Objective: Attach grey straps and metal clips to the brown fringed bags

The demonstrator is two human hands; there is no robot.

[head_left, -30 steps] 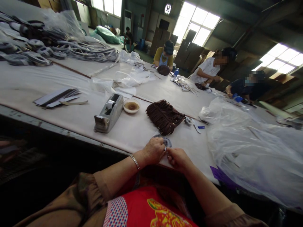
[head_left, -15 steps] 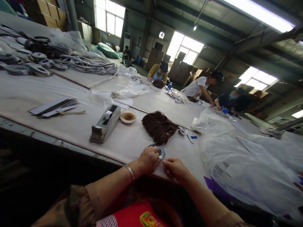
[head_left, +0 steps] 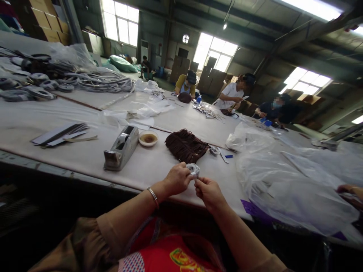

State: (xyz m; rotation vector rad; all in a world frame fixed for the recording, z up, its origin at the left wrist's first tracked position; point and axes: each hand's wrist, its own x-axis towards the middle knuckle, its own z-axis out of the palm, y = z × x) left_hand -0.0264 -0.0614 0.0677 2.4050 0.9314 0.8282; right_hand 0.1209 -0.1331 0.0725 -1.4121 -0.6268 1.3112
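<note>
My left hand (head_left: 178, 178) is closed around a small coiled grey-white strap (head_left: 194, 170), held just above the table's near edge. My right hand (head_left: 209, 192) pinches at the lower side of the coil; what sits between its fingertips is too small to make out, perhaps the strap's loose end. Just beyond the coil lies a dark brown fringed bag (head_left: 185, 146). Beside the bag are a second small grey coil (head_left: 214, 151), a thin white strip (head_left: 222, 155) and a little blue piece (head_left: 229, 156).
To the left stand a grey tape dispenser (head_left: 121, 148), a shallow dish (head_left: 148, 139) with brown residue, and flat strips (head_left: 61, 135). Many coiled straps (head_left: 93, 81) fill the far left. Plastic bags (head_left: 292, 189) cover the right. Another person's hand (head_left: 351, 190) shows at the right edge; co-workers sit opposite.
Both hands have come up slightly, and the coil has turned to show its pale face. A co-worker in white across the table is more upright. Another person's hand has appeared at the right.
</note>
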